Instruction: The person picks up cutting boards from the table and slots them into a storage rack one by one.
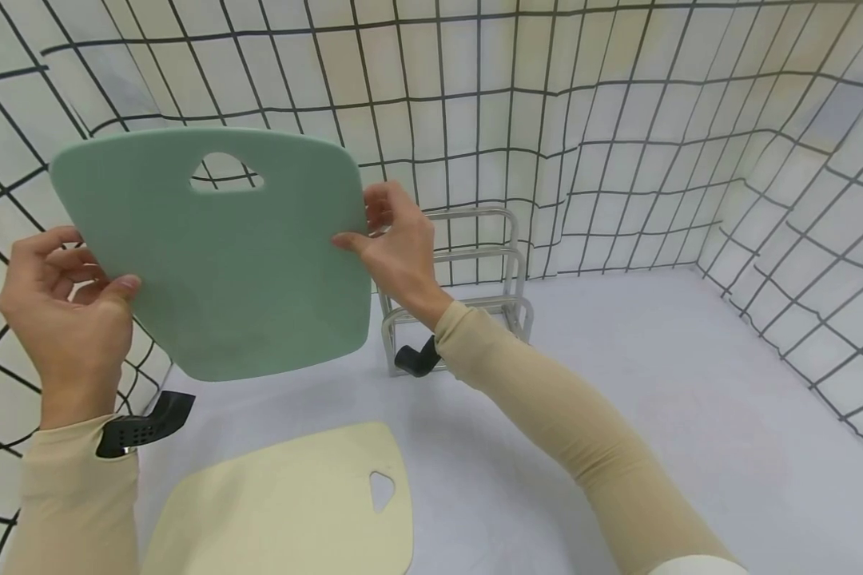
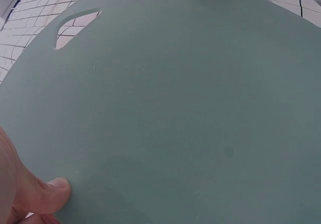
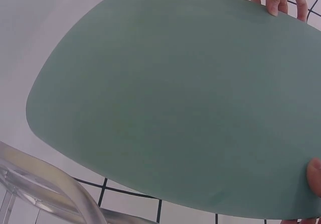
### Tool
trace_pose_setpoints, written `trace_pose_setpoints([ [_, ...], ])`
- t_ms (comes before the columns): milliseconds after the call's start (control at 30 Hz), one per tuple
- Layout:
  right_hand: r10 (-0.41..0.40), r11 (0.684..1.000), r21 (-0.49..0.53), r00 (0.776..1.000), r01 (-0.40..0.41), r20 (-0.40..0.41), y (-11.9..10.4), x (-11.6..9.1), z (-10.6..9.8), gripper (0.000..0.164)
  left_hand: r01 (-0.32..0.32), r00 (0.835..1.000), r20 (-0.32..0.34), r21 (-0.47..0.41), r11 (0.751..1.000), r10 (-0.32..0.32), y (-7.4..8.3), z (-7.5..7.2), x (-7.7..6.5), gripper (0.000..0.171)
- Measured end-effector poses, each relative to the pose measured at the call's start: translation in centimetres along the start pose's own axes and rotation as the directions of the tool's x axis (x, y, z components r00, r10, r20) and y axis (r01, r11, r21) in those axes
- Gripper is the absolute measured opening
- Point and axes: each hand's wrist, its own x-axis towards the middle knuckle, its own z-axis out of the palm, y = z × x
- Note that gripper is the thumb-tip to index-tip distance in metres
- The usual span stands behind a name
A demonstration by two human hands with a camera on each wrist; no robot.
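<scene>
Raised above the table is a green cutting board [image 1: 259, 263], tilted, with its cut-out handle slot along the upper edge. My left hand [image 1: 72, 295] grips its left edge, thumb on the near face and fingers behind. On the opposite edge, my right hand [image 1: 399, 239] pinches the board between thumb and fingers. The left wrist view shows the board's broad face [image 2: 165, 103] and the left thumb pressed on it. In the right wrist view the green board [image 3: 165, 98] spans between both hands. A cream cutting board [image 1: 295, 503] lies flat on the table, below the green one.
Behind my right forearm stands a metal wire rack [image 1: 514, 307] with upright loops, partly hidden by the arm. A dark wire grid [image 1: 633, 144] in front of white sheeting encloses the back and sides. The white tabletop [image 1: 662, 383] stretches to the right.
</scene>
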Motion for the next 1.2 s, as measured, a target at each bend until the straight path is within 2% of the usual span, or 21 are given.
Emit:
trace_pose_setpoints([
  [533,-0.003,1.0,0.006,1.0,0.003,-0.007,0.3,0.4,0.0,0.048,-0.001,1.0,0.007,0.036,0.999,0.001,0.1,0.3,0.3,0.058],
  [767,0.003,1.0,-0.009,1.0,-0.003,-0.006,0.5,0.5,-0.1,0.047,0.016,1.0,0.0,0.01,1.0,-0.016,0.8,0.6,0.1,0.059],
  [1000,0.002,1.0,0.006,1.0,-0.002,-0.009,0.6,0.7,-0.2,0.047,0.024,1.0,-0.005,0.026,0.999,-0.023,2.0,0.9,-0.4,0.057],
  [1200,-0.002,1.0,0.005,1.0,0.002,-0.014,0.7,0.8,-0.3,0.047,0.015,1.0,-0.006,0.032,0.999,-0.015,1.9,1.1,-0.3,0.057],
])
